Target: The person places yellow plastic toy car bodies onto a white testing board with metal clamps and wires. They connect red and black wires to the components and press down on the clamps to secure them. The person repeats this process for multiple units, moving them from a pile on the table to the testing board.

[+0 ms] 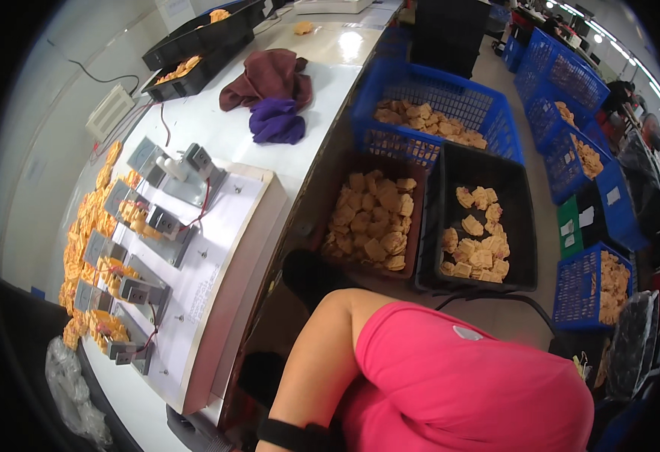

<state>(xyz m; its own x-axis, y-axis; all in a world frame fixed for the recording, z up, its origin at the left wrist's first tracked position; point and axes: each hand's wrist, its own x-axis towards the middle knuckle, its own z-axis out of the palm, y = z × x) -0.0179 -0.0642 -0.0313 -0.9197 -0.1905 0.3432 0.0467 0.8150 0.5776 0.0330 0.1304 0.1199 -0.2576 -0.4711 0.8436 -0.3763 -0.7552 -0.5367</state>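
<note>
Neither my left hand nor my right hand is in view. At the lower edge a bent bare arm (316,354) comes out of pink clothing (450,377), with a black band (296,435) round it; its hand is out of the picture. Left of it, a white slanted board (217,260) rests on the table. Several metal fixtures with grey blocks (135,291) stand on this board. Yellow-orange moulded pieces (135,217) sit in three of the fixtures, and the farthest one (187,177) has a pale peg-like part. Loose orange pieces (81,248) lie heaped behind them.
Brown cloth (269,79) and purple cloth (277,122) lie on the white table (322,105). On the floor beside it stand a blue crate (507,124), a reddish-brown bin (413,260) and a black bin (525,226), all holding tan pieces. More blue crates (559,71) line the right.
</note>
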